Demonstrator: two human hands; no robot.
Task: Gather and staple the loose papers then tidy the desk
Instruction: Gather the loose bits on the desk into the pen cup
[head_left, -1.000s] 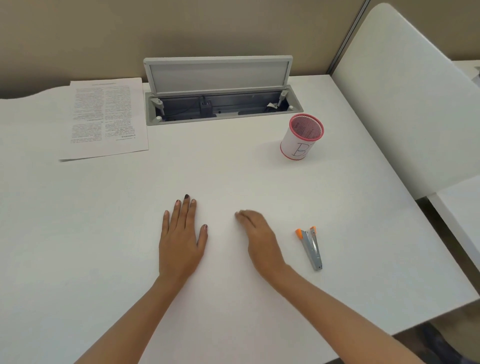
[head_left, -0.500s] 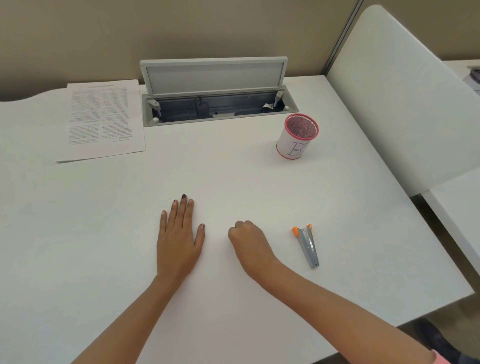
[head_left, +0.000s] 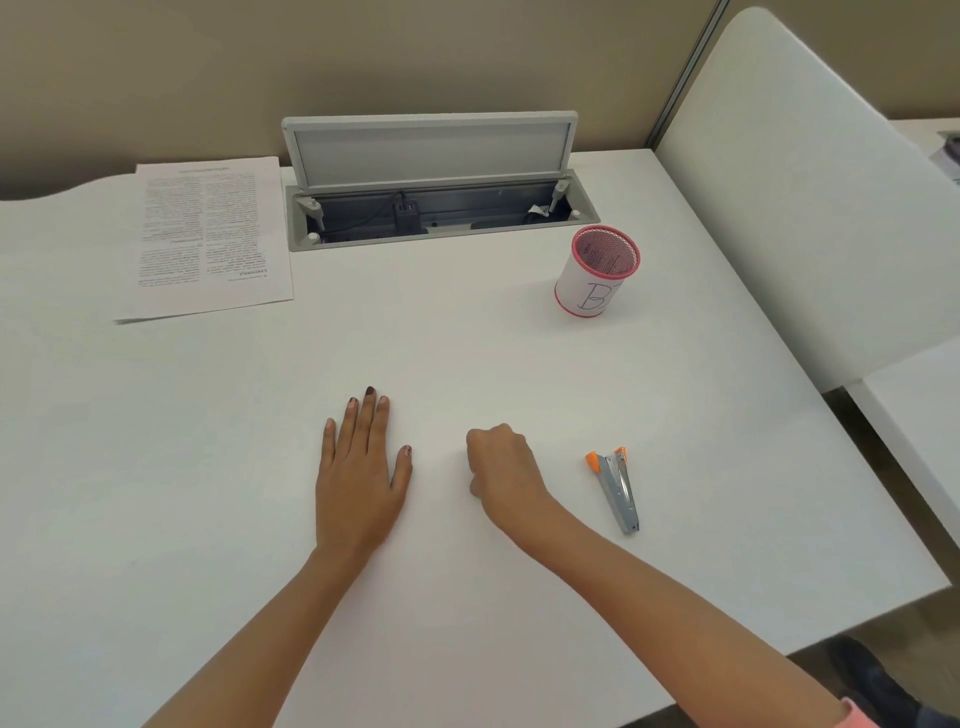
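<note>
White desk (head_left: 675, 415) against a beige partition wall (head_left: 208, 67); white chair back (head_left: 810, 208) at the right edge. Left hand (head_left: 358, 483) lies palm down on the desk near centre, fingers straight and close together, thumb a little apart, holding nothing. Right hand (head_left: 504, 473) just beside it, curled into a loose fist, knuckles up, empty as far as visible. Stapler (head_left: 615, 488), grey with orange tips, lies flat right of the right hand, not touching it. Papers (head_left: 208, 234), printed, stacked at far left, edges roughly squared. Cable hatch (head_left: 431, 202) set into the desk, lid raised. Pink-rimmed mesh pen cup (head_left: 597, 270) upright near the hatch's right end
</note>
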